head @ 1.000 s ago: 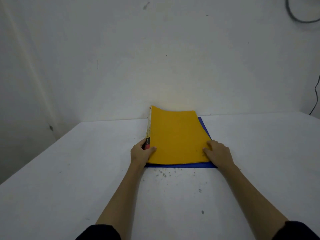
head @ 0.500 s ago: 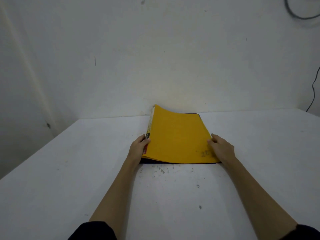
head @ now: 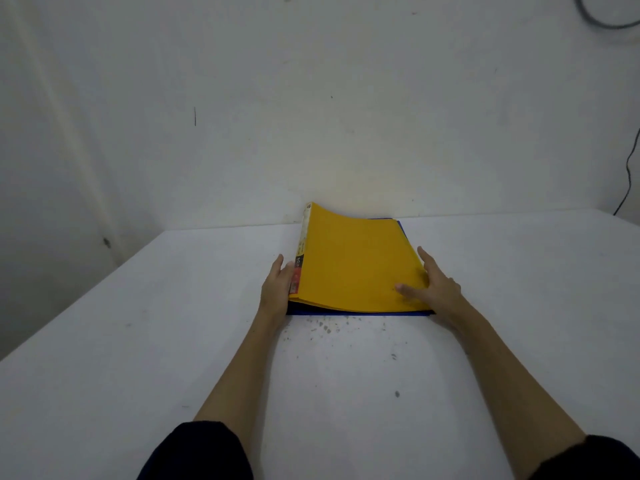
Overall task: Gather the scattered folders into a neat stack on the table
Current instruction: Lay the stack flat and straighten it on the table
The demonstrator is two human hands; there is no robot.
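A yellow folder (head: pixel 349 261) lies on top of a blue folder (head: pixel 360 312), of which only thin strips show at the near and right edges. Both sit at the far middle of the white table (head: pixel 173 341). My left hand (head: pixel 277 292) presses flat against the spine side on the left, fingers straight. My right hand (head: pixel 431 289) lies flat along the right edge, with its thumb resting on the yellow cover. The far left corner of the yellow cover curls upward.
A white wall rises just behind the folders. Dark specks mark the table in front of the stack. A black cable (head: pixel 628 168) hangs at the far right, and the table's left edge runs diagonally beside a dim gap.
The yellow folder has been squared over the blue one. My left hand has flattened against the spine, and my right hand has opened and slid along the right edge, thumb onto the cover.
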